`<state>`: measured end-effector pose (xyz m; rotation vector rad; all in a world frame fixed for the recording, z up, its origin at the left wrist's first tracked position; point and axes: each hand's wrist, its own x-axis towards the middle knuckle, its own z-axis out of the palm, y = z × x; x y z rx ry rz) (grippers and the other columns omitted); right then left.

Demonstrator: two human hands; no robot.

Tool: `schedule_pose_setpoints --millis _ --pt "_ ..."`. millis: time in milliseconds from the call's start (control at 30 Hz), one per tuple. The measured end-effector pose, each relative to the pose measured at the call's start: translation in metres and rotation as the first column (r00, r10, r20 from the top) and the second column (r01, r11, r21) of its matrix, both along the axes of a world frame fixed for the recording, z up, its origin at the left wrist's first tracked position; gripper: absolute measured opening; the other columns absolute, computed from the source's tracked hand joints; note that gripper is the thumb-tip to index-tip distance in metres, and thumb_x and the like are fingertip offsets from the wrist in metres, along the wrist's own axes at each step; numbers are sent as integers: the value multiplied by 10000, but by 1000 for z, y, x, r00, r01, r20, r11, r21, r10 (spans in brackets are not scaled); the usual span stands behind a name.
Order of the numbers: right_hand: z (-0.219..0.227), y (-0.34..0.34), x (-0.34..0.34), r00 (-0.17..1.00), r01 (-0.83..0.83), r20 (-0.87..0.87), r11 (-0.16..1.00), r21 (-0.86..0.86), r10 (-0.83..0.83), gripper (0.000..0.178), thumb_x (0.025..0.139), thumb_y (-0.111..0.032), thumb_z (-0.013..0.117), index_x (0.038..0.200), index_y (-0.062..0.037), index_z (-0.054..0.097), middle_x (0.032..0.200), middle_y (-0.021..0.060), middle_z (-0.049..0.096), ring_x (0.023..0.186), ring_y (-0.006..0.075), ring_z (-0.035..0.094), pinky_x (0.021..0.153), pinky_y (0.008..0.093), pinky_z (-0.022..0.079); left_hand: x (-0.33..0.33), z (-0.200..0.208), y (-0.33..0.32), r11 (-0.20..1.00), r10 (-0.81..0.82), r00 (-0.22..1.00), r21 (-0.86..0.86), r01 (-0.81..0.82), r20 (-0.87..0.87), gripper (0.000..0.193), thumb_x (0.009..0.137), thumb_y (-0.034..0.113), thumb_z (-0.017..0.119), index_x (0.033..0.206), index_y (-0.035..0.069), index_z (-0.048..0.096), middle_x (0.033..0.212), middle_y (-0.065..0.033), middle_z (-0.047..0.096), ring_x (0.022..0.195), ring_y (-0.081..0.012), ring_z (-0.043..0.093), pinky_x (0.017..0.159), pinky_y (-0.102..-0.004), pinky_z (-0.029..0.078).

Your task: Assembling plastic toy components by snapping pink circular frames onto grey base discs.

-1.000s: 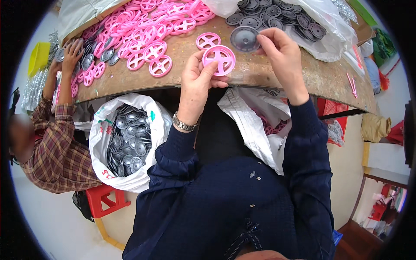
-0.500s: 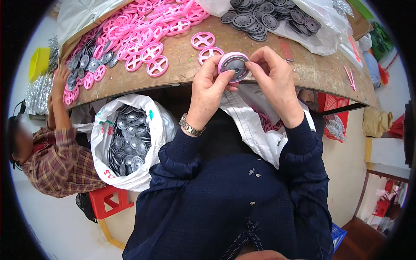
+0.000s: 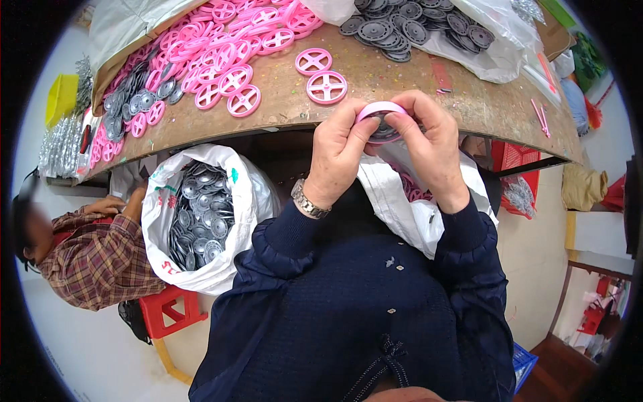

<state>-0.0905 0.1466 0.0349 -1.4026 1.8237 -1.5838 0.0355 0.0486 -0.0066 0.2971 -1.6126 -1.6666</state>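
Cluttered workbench (image 3: 375,87), pink wheels (image 3: 228,74) beyond both hands' wheel (image 3: 382,120)

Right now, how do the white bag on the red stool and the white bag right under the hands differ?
The white bag on the red stool stands wide open, full of grey discs; the bag under the hands is half hidden and shows only a few pink parts. The stool bag sits left of the person, beside a co-worker's plaid sleeve; the other hangs just below the table edge. Both are white plastic.

a small assembly workshop: workbench (image 3: 469,100) heaped with pink wheels (image 3: 228,60).
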Motion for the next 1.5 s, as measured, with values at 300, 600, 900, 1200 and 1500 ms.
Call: schedule_pose_setpoints --millis 300,600,900,1200,1500 --pt "-3 -1 -6 986 -79 149 995 53 71 171 930 -44 620 1090 11 607 943 17 651 876 80 606 800 240 494 -6 2 2 958 -84 996 277 78 8 199 1011 84 533 1190 1 561 964 -43 635 745 -101 644 604 -241 551" --pt "-28 4 -14 974 -52 221 999 8 49 200 895 -30 641 1088 14 610 942 29 658 863 85 604 788 247 493 0 8 -5 973 -27 959 -214 90 282 455 925 6 618 1349 9 454 1091 -85 623 818 -129 668 693 -260 576" --pt "-19 15 -8 985 -28 172 1000 -6 28 166 878 -47 648 1033 9 627 856 42 651 792 97 599 716 262 490 6 12 0 980 -135 955 -106 168 264 495 910 -41 602 1375 34 451 1062 -83 628 728 -110 645 604 -240 557" --pt "-12 27 -6 996 -38 76 999 2 38 303 903 -19 597 1204 1 570 990 83 660 898 136 625 803 282 499 -2 3 13 978 -181 973 129 162 145 538 908 -63 590 1412 42 434 1033 -68 617 675 -91 605 557 -225 538" --pt "-18 68 -35 985 -144 130 944 296 110 321 908 14 573 1228 16 543 1080 50 631 1015 120 583 913 275 465 3 3 12 722 152 942 -685 100 299 579 837 170 738 1355 25 522 1133 -170 617 1015 -316 592 898 -406 470"
